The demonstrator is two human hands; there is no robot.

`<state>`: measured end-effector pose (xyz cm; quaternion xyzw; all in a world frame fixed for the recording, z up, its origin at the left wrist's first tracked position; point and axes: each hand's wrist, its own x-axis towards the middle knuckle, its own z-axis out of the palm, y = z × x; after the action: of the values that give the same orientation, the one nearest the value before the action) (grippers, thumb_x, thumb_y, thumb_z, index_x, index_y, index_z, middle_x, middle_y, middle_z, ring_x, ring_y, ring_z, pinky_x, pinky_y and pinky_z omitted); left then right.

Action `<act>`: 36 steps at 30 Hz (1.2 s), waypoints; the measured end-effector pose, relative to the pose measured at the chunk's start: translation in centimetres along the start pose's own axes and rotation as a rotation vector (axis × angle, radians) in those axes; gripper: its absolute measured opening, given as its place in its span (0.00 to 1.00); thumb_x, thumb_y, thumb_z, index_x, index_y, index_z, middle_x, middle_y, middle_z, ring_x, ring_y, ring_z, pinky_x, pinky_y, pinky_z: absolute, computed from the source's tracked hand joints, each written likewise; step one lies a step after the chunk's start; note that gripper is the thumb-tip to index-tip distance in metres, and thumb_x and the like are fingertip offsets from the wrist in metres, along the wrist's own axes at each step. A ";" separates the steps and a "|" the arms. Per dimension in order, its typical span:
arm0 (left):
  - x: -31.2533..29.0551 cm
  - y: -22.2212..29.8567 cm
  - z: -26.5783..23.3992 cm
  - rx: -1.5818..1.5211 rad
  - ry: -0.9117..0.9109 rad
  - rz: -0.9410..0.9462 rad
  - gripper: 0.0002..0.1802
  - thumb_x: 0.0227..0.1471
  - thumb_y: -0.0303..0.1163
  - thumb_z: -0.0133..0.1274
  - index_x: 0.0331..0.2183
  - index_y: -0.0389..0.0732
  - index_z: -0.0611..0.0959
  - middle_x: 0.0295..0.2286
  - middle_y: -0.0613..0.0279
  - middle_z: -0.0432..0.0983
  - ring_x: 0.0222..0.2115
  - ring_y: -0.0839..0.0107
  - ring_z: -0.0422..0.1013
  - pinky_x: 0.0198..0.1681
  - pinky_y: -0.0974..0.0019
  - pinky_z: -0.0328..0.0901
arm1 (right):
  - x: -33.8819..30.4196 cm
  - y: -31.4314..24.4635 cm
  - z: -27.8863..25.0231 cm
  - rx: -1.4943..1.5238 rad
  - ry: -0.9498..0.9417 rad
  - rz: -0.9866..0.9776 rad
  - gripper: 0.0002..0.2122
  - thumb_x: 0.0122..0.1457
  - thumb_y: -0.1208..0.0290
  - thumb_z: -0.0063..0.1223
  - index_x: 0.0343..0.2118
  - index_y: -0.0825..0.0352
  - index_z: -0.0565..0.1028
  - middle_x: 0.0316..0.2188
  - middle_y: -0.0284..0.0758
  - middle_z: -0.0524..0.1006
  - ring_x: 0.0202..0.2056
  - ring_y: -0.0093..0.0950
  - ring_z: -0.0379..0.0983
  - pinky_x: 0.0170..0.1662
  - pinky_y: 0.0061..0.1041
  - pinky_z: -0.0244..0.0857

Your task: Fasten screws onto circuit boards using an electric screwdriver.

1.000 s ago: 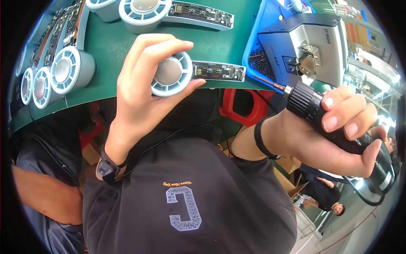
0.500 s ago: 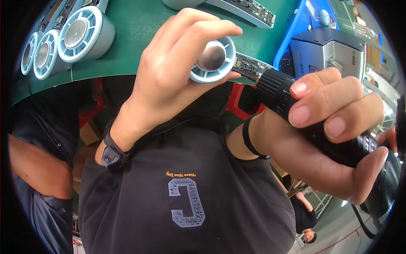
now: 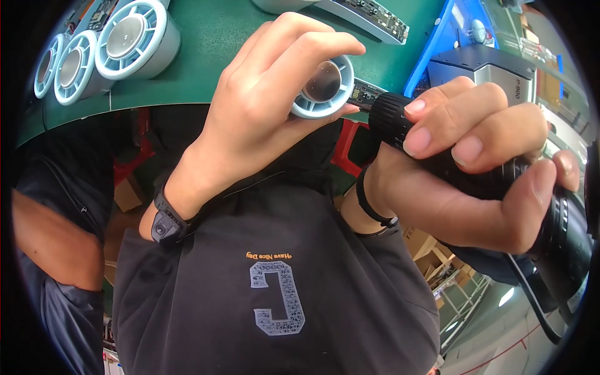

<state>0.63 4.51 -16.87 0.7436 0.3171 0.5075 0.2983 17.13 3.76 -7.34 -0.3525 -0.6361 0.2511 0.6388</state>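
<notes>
My left hand (image 3: 247, 106) is wrapped round a small appliance housing with a round, light-blue spoked rim (image 3: 323, 82) and a domed metal centre. A strip of circuit board (image 3: 365, 95) with a small display sticks out from its right side. In my right hand (image 3: 475, 187) is a black electric screwdriver (image 3: 390, 119), its ribbed nose pointing left at this board. Only a short piece of the bit shows, and I cannot tell whether it touches a screw. Both hands are above the front edge of the green table.
Several similar round housings (image 3: 128, 39) stand at the left of the green table (image 3: 206, 62). At the far side lies another housing with an exposed board (image 3: 369, 19). To the right are a blue tray (image 3: 431, 47) and a grey-black box-shaped machine (image 3: 481, 62). Another person's arm (image 3: 59, 250) is at the left.
My right hand has brought the screwdriver left and slightly up, so its nose is closer to the circuit board. My left hand still holds the housing, shifted slightly right in view.
</notes>
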 end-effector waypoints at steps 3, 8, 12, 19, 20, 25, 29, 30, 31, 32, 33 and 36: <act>0.1 0.3 -0.2 0.006 0.004 0.017 0.35 0.37 0.18 0.72 0.51 0.37 0.82 0.44 0.51 0.79 0.42 0.56 0.78 0.44 0.60 0.73 | 0.0 -0.2 0.3 -0.013 0.007 0.019 0.14 0.68 0.59 0.39 0.49 0.61 0.65 0.19 0.33 0.63 0.09 0.25 0.55 0.14 0.27 0.58; 0.0 1.3 -0.7 0.063 -0.004 -0.052 0.34 0.36 0.20 0.72 0.50 0.40 0.84 0.44 0.54 0.79 0.42 0.55 0.77 0.44 0.59 0.73 | 0.0 0.1 1.3 0.025 0.084 -0.021 0.14 0.67 0.59 0.39 0.49 0.62 0.65 0.19 0.34 0.64 0.09 0.27 0.56 0.14 0.30 0.61; 1.0 3.6 -1.6 0.189 -0.053 -0.062 0.31 0.36 0.24 0.73 0.48 0.43 0.87 0.44 0.58 0.79 0.44 0.56 0.77 0.44 0.59 0.72 | 0.0 -1.1 2.1 0.035 0.226 0.031 0.14 0.68 0.59 0.39 0.49 0.62 0.65 0.19 0.33 0.65 0.10 0.27 0.58 0.16 0.30 0.63; 3.3 6.2 -3.5 0.640 -0.125 0.127 0.26 0.38 0.31 0.74 0.45 0.48 0.89 0.46 0.64 0.80 0.51 0.59 0.74 0.53 0.54 0.65 | 0.2 -6.3 0.3 0.317 0.509 -0.161 0.15 0.68 0.59 0.41 0.50 0.63 0.65 0.21 0.31 0.66 0.14 0.26 0.62 0.22 0.28 0.66; 3.9 6.2 -3.7 0.689 -0.119 0.151 0.24 0.38 0.31 0.73 0.42 0.47 0.88 0.47 0.64 0.79 0.53 0.60 0.73 0.56 0.51 0.63 | 0.2 -6.8 -0.7 0.326 0.518 -0.175 0.15 0.68 0.59 0.41 0.50 0.63 0.65 0.21 0.31 0.66 0.14 0.26 0.62 0.22 0.28 0.66; 7.8 8.2 -3.8 0.800 -0.294 0.193 0.20 0.41 0.31 0.72 0.40 0.46 0.87 0.52 0.63 0.77 0.56 0.57 0.69 0.62 0.46 0.57 | -1.1 -7.8 -4.0 0.287 0.597 -0.179 0.17 0.68 0.60 0.42 0.54 0.64 0.66 0.21 0.31 0.66 0.13 0.25 0.61 0.21 0.25 0.64; 10.9 8.8 -3.0 0.755 -0.489 0.189 0.20 0.42 0.31 0.72 0.41 0.45 0.86 0.54 0.59 0.76 0.58 0.54 0.68 0.64 0.47 0.57 | -1.4 -8.0 -4.2 0.246 0.715 -0.071 0.17 0.67 0.63 0.43 0.55 0.66 0.66 0.21 0.31 0.66 0.13 0.25 0.61 0.20 0.25 0.64; 11.6 9.0 -2.8 0.725 -0.543 0.182 0.20 0.43 0.30 0.72 0.40 0.44 0.86 0.55 0.58 0.76 0.58 0.54 0.68 0.64 0.47 0.57 | -1.6 -8.0 -4.4 0.288 0.713 -0.036 0.17 0.66 0.64 0.43 0.55 0.66 0.65 0.21 0.32 0.66 0.13 0.26 0.61 0.20 0.25 0.64; 12.0 9.1 -2.6 0.748 -0.538 0.200 0.20 0.43 0.30 0.72 0.40 0.44 0.86 0.55 0.58 0.76 0.58 0.54 0.68 0.64 0.47 0.57 | -1.4 -7.9 -4.6 0.332 0.709 -0.003 0.17 0.66 0.66 0.43 0.55 0.67 0.65 0.20 0.33 0.66 0.13 0.26 0.61 0.19 0.26 0.64; 12.2 9.2 -2.3 0.743 -0.529 0.219 0.20 0.43 0.31 0.72 0.41 0.44 0.85 0.55 0.57 0.76 0.58 0.54 0.69 0.64 0.47 0.58 | -1.0 -7.8 -5.0 0.353 0.714 -0.025 0.17 0.66 0.66 0.43 0.55 0.67 0.65 0.20 0.33 0.66 0.13 0.26 0.61 0.19 0.26 0.64; 12.3 9.8 -1.9 0.734 -0.524 0.234 0.20 0.44 0.32 0.72 0.41 0.44 0.85 0.55 0.57 0.76 0.58 0.54 0.69 0.64 0.46 0.58 | -1.0 -8.0 -5.6 0.323 0.698 -0.018 0.18 0.65 0.67 0.44 0.55 0.68 0.65 0.20 0.33 0.66 0.13 0.27 0.61 0.19 0.26 0.64; 13.0 12.4 -2.0 0.693 -0.377 0.256 0.20 0.45 0.33 0.72 0.42 0.43 0.85 0.54 0.55 0.76 0.57 0.54 0.70 0.64 0.47 0.59 | -0.9 -8.1 -7.4 0.281 0.666 -0.021 0.19 0.64 0.69 0.44 0.56 0.69 0.64 0.20 0.35 0.66 0.13 0.27 0.62 0.19 0.27 0.65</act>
<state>4.53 7.11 0.64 0.9133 0.3140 0.2587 0.0176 23.35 -2.95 -1.28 -0.3173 -0.3561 0.2008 0.8557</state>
